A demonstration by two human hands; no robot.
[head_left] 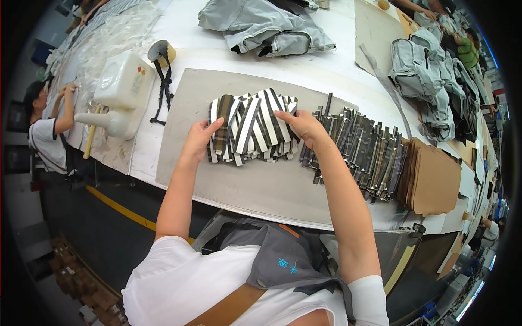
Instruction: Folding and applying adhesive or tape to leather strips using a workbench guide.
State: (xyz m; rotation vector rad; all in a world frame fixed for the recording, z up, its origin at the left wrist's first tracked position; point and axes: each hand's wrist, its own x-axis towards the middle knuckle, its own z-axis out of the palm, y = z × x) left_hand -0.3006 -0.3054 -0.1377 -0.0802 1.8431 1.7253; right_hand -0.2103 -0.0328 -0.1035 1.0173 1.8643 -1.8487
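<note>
A pile of black-and-white striped fabric strips (260, 122) lies on a grey board (228, 187) in front of me. At its left end is a brown plaid strip (222, 124), with the thumb of my left hand (198, 142) over its edge and my fingers hidden beneath or behind. My right hand (306, 129) grips the pile's upper right side, thumb on top and fingers curled around the far edge. To the right of that hand, a row of dark plaid strips (361, 146) with light edges lies in a loose overlapping heap.
Brown card sheets (432, 176) are stacked at the right. Grey garments (266, 27) lie at the far side, with more garments (421, 76) far right. On the left are a white plastic jug (122, 81), a spouted bottle (111, 122) and a tape roll (162, 52). A co-worker (51, 127) sits left.
</note>
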